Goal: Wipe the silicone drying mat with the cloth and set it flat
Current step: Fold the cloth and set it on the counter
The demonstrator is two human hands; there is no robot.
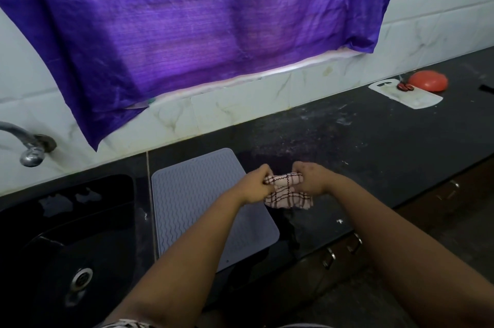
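A grey silicone drying mat (187, 199) with a wavy ribbed surface lies flat on the dark counter, just right of the sink. A pink cloth (287, 191) with dark checks is held bunched between both hands, above the mat's right edge. My left hand (255, 184) grips the cloth's left end. My right hand (311, 176) grips its right end, and a loose part of the cloth hangs below the hands. My left forearm crosses over the mat's near right corner and hides it.
A black sink (66, 234) with a drain sits at the left, under a metal tap (29, 146). A purple curtain (200, 20) hangs on the tiled wall. A white cutting board (406, 95), a red lid (429, 81) lie far right. Drawer handles (342, 247) line the counter's front.
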